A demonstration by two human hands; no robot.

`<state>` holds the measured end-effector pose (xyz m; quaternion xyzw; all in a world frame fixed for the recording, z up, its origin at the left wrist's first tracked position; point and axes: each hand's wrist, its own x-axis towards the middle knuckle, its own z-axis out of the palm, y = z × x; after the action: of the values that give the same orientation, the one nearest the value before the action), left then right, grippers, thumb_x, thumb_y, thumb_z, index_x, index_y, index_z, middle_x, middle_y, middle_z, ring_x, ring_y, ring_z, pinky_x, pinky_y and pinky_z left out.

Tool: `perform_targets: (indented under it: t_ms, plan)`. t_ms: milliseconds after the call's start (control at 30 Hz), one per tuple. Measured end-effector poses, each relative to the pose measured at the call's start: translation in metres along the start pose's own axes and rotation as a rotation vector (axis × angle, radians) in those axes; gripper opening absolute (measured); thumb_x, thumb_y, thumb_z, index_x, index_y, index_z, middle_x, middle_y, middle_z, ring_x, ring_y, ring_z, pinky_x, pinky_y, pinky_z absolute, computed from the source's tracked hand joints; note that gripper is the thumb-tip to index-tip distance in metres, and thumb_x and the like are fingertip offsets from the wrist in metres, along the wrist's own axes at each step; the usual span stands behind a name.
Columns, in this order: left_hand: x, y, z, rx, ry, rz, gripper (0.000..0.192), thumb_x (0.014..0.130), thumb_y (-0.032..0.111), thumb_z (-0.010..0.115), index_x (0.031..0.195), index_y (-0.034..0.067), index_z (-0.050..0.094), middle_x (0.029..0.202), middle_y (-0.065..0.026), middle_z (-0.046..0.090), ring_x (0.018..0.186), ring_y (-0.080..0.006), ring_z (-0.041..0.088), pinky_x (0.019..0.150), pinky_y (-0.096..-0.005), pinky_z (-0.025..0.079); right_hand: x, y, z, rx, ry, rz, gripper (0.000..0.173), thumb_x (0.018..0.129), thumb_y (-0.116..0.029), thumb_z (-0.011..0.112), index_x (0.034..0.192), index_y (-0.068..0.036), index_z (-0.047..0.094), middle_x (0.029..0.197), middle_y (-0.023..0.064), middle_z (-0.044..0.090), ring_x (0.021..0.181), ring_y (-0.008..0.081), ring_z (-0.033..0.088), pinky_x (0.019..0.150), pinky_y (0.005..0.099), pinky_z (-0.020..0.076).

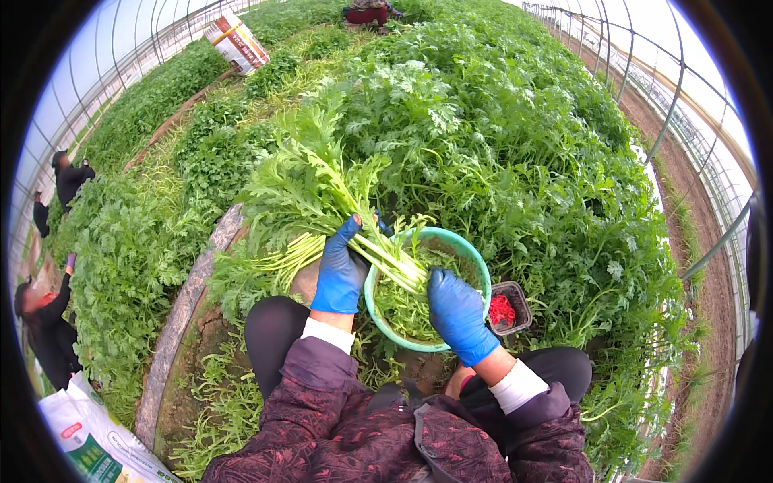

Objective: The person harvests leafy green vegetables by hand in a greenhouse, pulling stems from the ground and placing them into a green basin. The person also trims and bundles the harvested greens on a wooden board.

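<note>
My left hand (341, 271), in a blue glove with the thumb tip bare, grips a bunch of leafy crown daisy greens (326, 187) around its stems. The leaves fan out up and to the left; the pale stems slant down to the right. My right hand (460, 317), gloved in blue too, is closed at the lower stem ends; its fingertips are hidden. Both hands are above or beside a teal plastic basin (480, 259), which holds loose leaf trimmings (401, 311). Left of my left hand lies another pile of cut greens (296, 256), stems together.
A small plastic box (526, 317) of red bands (500, 310) sits right of the basin. Growing greens (513, 151) surround me. A grey pipe-like strip (181, 320) curves along my left. Printed sacks (102, 435) lie lower left. Other people (48, 326) are at left and ahead.
</note>
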<state>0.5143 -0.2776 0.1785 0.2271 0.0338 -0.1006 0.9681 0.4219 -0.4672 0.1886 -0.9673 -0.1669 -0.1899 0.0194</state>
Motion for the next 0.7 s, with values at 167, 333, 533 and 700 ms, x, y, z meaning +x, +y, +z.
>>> perform_targets:
  t_ms: [167,333,533,700]
  plan:
    - [-0.003,0.024,0.017,0.120,0.071,0.023,0.018,0.084,0.014,0.067,0.098,0.003,0.061,0.071,-0.0036,0.058,0.067,-0.0166,0.058,0.074,-0.0382,0.052,-0.003,-0.020,0.014,0.216,-0.064,0.103,0.024,0.074,-0.006,0.057,0.097,-0.004,0.049,0.077,0.0121,0.057,0.065,0.0289,0.060,0.054,0.0389,0.0495]
    - [-0.012,0.056,0.024,0.283,0.041,-0.005,0.021,0.085,0.015,0.066,0.100,0.002,0.061,0.092,-0.0124,0.067,0.092,-0.0241,0.063,0.089,-0.0422,0.050,-0.003,-0.043,0.034,0.371,-0.006,0.178,0.024,0.076,-0.009,0.058,0.098,-0.003,0.050,0.076,0.0125,0.057,0.064,0.0280,0.061,0.053,0.0388,0.0492]
    - [0.011,0.072,0.035,0.370,-0.004,-0.130,0.024,0.085,0.016,0.066,0.100,-0.002,0.058,0.081,-0.0102,0.059,0.080,-0.0219,0.057,0.079,-0.0341,0.050,0.001,-0.038,0.053,0.499,-0.030,0.198,0.028,0.075,-0.007,0.058,0.102,-0.001,0.050,0.079,0.0139,0.057,0.067,0.0300,0.061,0.057,0.0396,0.0496]
    - [0.040,0.044,0.045,0.326,0.036,-0.069,0.018,0.085,0.009,0.065,0.098,-0.002,0.059,0.083,-0.0086,0.061,0.083,-0.0202,0.057,0.081,-0.0326,0.049,0.007,-0.008,0.091,0.600,0.064,0.335,0.043,0.070,-0.011,0.067,0.109,-0.005,0.050,0.084,0.0139,0.059,0.073,0.0337,0.062,0.063,0.0422,0.0502]
